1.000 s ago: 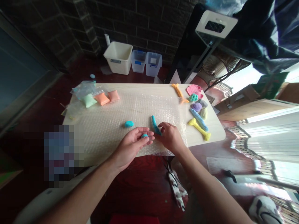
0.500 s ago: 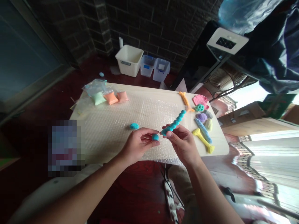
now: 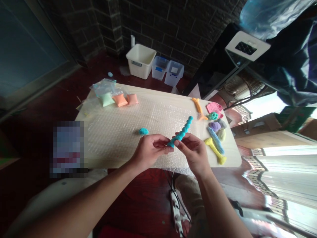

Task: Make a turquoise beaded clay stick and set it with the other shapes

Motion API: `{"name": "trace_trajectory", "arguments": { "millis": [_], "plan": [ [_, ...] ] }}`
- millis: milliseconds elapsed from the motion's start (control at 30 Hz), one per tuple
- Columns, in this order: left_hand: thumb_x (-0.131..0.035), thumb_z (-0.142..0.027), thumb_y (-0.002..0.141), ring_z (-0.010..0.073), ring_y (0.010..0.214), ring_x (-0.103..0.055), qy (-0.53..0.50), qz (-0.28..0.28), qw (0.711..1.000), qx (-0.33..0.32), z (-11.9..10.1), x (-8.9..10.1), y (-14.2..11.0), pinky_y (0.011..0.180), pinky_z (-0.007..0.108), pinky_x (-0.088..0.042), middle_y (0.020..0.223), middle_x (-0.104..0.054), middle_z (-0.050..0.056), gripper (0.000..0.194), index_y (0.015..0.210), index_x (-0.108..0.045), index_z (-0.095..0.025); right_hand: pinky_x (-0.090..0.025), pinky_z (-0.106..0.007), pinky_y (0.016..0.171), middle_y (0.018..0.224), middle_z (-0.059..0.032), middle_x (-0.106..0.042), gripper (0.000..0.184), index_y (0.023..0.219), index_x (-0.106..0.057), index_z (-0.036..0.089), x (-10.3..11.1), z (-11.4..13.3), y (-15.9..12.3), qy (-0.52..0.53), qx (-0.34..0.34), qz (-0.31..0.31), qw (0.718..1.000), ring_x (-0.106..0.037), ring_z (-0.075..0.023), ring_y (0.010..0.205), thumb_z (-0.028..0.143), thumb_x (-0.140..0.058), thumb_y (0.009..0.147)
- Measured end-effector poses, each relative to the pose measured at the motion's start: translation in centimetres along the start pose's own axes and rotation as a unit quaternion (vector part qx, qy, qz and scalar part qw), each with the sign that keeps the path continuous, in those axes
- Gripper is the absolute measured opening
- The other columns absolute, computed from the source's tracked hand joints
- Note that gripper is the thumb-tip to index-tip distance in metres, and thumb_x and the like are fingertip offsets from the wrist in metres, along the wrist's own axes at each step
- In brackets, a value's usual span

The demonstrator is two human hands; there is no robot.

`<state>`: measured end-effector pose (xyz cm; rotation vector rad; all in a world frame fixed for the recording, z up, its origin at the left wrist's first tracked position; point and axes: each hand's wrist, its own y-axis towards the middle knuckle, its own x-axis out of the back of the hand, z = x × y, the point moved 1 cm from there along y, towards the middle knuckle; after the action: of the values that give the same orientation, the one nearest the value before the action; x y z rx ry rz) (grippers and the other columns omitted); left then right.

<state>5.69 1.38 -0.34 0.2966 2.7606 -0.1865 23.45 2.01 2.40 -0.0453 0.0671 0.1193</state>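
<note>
A row of turquoise clay balls (image 3: pixel 185 129), stuck together and growing smaller toward the far end, slants up over the table. My right hand (image 3: pixel 196 152) is closed on its lower part, thumb on top. At the near end, a turquoise clay ball (image 3: pixel 170 144) touches the row, pinched between the thumb and fingers of my left hand (image 3: pixel 148 150). Fingers partly cover that ball. An oval turquoise clay lump (image 3: pixel 143 131) lies on the bubble wrap (image 3: pixel 116 132) just beyond my left hand.
On the table's right lie a yellow clay bone (image 3: pixel 215 151), a blue clay roll (image 3: pixel 216 140), an orange clay bone (image 3: pixel 198 105) and several other clay pieces. Green and orange clay packets (image 3: pixel 120 100) sit at the back left. Plastic bins (image 3: pixel 141 62) stand on the floor beyond.
My right hand has lifted the row of balls off the bubble wrap and tilted it. My left hand has brought its ball against the row's near end. The view has shifted.
</note>
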Motion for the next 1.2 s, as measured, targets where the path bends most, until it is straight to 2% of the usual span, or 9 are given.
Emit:
{"name": "trace_trajectory", "arguments": {
  "millis": [133,300,467,733,833,1000,1100,1200],
  "plan": [
    [-0.093,-0.024,0.073,0.0216,0.081,-0.076,-0.01,-0.012,1.0,0.012,0.1,-0.1,-0.1,0.081,0.033,-0.06,0.086,-0.082,0.009,0.022,0.091,-0.084,-0.017,-0.06,-0.036,0.084,0.091,-0.0024,-0.078,0.025,0.1,-0.08,0.025,0.0,-0.1,0.1,0.016,-0.009,-0.002,1.0,-0.071,-0.0185,0.085,0.032,-0.09,0.079],
    [-0.097,-0.021,0.067,0.0243,0.093,-0.077,-0.045,-0.008,0.999,0.027,0.2,-0.3,0.0,0.093,0.039,-0.061,0.101,-0.083,0.012,0.039,0.102,-0.083,-0.015,-0.059,-0.036,0.081,0.09,-0.0025,-0.076,0.023,0.097,-0.079,0.024,0.4,0.0,0.3,0.017,0.005,-0.02,1.0,-0.069,-0.0186,0.083,0.034,-0.09,0.079],
    [-0.094,-0.022,0.071,0.0239,0.089,-0.077,-0.015,-0.024,1.0,0.008,0.2,-0.4,0.0,0.087,0.038,-0.063,0.096,-0.083,0.01,0.031,0.1,-0.084,-0.017,-0.056,-0.034,0.074,0.085,-0.0016,-0.074,0.024,0.099,-0.079,0.023,0.5,-0.2,0.4,0.027,0.013,-0.023,0.999,-0.065,-0.0162,0.075,0.035,-0.089,0.08],
    [-0.092,-0.022,0.074,0.0245,0.089,-0.078,0.004,-0.027,1.0,-0.001,0.0,-0.4,-0.3,0.089,0.038,-0.063,0.096,-0.084,0.008,0.024,0.097,-0.085,-0.019,-0.057,-0.034,0.081,0.09,-0.0028,-0.077,0.025,0.095,-0.078,0.022,-0.1,-0.2,0.3,0.046,0.006,-0.012,0.999,-0.068,-0.0171,0.081,0.036,-0.091,0.078],
    [-0.092,-0.021,0.074,0.0237,0.089,-0.078,0.006,-0.03,1.0,-0.002,-0.1,-0.5,-0.3,0.086,0.036,-0.063,0.096,-0.084,0.008,0.024,0.096,-0.084,-0.019,-0.057,-0.035,0.08,0.09,-0.003,-0.077,0.028,0.096,-0.078,0.023,-0.1,-0.1,0.2,0.036,0.008,-0.017,0.999,-0.068,-0.0178,0.08,0.038,-0.092,0.077],
    [-0.092,-0.022,0.075,0.0223,0.09,-0.077,0.006,-0.022,1.0,0.003,-0.1,-0.6,-0.2,0.085,0.032,-0.062,0.1,-0.083,0.01,0.027,0.1,-0.083,-0.017,-0.053,-0.03,0.073,0.094,-0.0035,-0.077,0.02,0.095,-0.08,0.023,0.2,0.1,0.4,0.084,-0.002,-0.029,0.996,-0.065,-0.0155,0.079,0.039,-0.086,0.084],
    [-0.092,-0.025,0.076,0.0223,0.091,-0.077,0.019,-0.015,1.0,0.004,0.3,-0.5,-0.2,0.085,0.033,-0.062,0.103,-0.083,0.011,0.03,0.102,-0.081,-0.016,-0.05,-0.028,0.066,0.098,-0.0058,-0.078,0.027,0.104,-0.082,0.023,0.6,0.2,0.7,0.132,-0.033,-0.037,0.99,-0.062,-0.0141,0.073,0.044,-0.081,0.089],
    [-0.093,-0.029,0.074,0.0218,0.09,-0.077,0.032,-0.009,0.999,0.016,0.7,-0.4,-0.1,0.084,0.033,-0.063,0.103,-0.082,0.011,0.034,0.102,-0.08,-0.015,-0.045,-0.027,0.062,0.095,-0.0048,-0.077,0.03,0.11,-0.082,0.022,0.9,0.3,0.9,0.153,-0.051,-0.035,0.986,-0.056,-0.0113,0.066,0.041,-0.082,0.087]
  ]
}}
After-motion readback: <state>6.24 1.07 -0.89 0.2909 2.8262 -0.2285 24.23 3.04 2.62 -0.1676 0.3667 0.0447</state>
